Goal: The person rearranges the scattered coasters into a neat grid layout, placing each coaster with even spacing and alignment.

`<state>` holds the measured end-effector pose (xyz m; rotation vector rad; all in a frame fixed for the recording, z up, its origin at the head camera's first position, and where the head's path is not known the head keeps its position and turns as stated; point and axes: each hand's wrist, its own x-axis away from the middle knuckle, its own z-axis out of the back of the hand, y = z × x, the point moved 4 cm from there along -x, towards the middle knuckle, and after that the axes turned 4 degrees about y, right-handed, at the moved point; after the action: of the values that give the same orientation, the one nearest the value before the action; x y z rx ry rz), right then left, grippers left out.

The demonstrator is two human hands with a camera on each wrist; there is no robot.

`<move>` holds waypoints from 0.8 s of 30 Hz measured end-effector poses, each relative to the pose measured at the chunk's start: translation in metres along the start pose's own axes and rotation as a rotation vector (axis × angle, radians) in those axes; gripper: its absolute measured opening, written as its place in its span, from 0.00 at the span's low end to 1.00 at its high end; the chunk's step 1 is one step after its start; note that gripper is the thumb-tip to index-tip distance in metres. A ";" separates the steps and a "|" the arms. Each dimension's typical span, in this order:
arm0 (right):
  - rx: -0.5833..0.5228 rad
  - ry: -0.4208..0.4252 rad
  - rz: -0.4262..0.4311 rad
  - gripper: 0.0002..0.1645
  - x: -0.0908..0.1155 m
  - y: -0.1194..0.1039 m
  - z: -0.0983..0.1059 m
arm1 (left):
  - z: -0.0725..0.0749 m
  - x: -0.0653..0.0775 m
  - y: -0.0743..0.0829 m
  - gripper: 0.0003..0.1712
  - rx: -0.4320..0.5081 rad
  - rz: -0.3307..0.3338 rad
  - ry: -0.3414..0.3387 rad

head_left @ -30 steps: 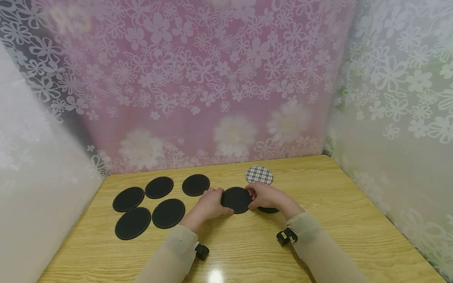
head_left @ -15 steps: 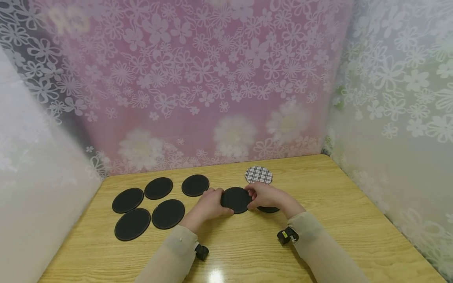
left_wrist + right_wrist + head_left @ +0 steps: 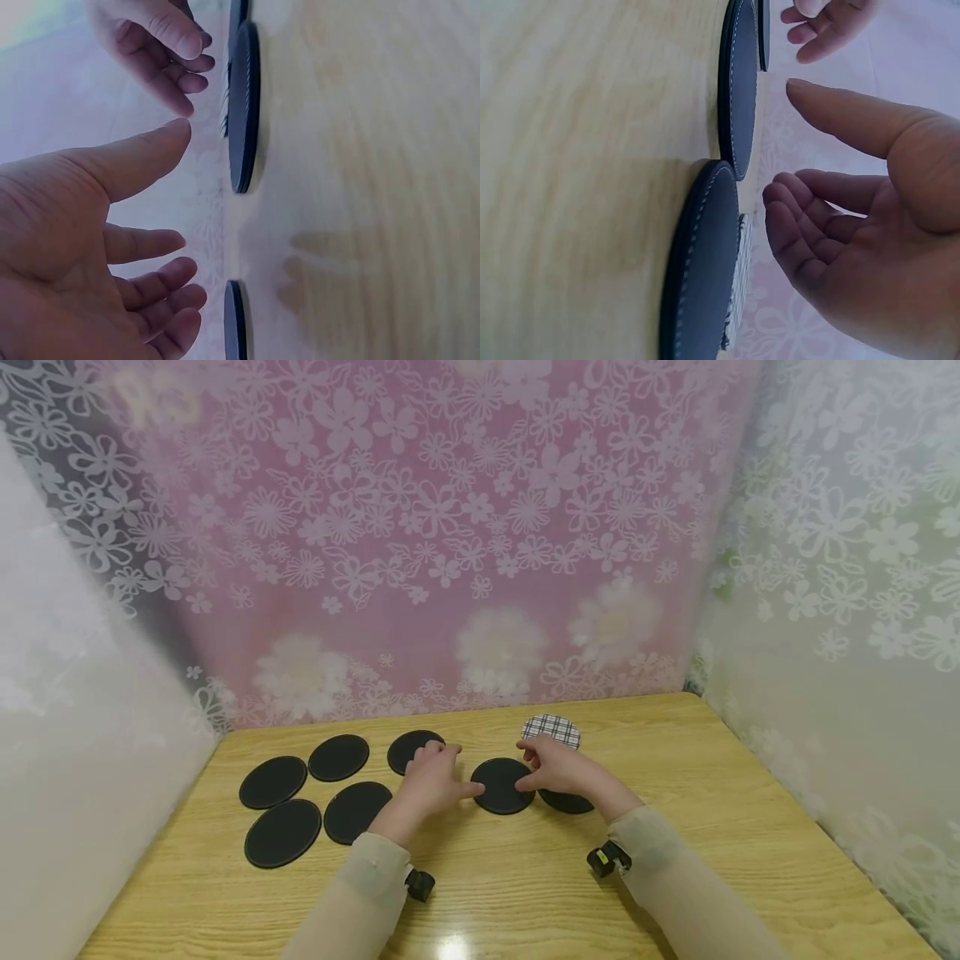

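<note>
A round black coaster (image 3: 498, 786) lies flat on the table between my hands. In the left wrist view this coaster (image 3: 244, 109) shows a thick, layered edge. To its left, my left hand (image 3: 429, 782) hovers with fingers spread, holding nothing; its thumb tip overlaps the coaster's edge in the head view. My right hand (image 3: 558, 770) is likewise off the table, fingers loosely bent and thumb apart. Below it, partly covered by the hand, sits another black coaster (image 3: 567, 802) with pale stitching. A white coaster with black plaid lines (image 3: 552, 729) lies just behind the right hand.
Several more black coasters are spread over the left side of the wooden table (image 3: 495, 893), such as a front one (image 3: 282, 833) and a back one (image 3: 339, 757). One coaster (image 3: 412, 748) is partly behind the left hand. Flowered curtains (image 3: 450, 527) enclose the table.
Both hands held the middle coaster's edges earlier; now they have let go. The left hand has lifted and moved left, and the right fingers have risen from the edge. The coaster stays put.
</note>
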<state>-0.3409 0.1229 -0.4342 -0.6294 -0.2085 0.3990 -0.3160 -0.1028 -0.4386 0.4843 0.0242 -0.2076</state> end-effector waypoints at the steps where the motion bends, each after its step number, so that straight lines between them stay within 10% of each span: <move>1: 0.005 0.007 -0.003 0.46 -0.001 -0.001 0.001 | 0.002 -0.001 -0.002 0.47 0.004 0.008 0.009; 24: 0.128 -0.063 0.055 0.62 -0.058 -0.043 -0.018 | 0.037 -0.016 -0.072 0.60 -0.022 0.119 0.103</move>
<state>-0.3748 0.0570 -0.4261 -0.4979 -0.2246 0.4814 -0.3472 -0.1790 -0.4374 0.4730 0.0983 -0.0655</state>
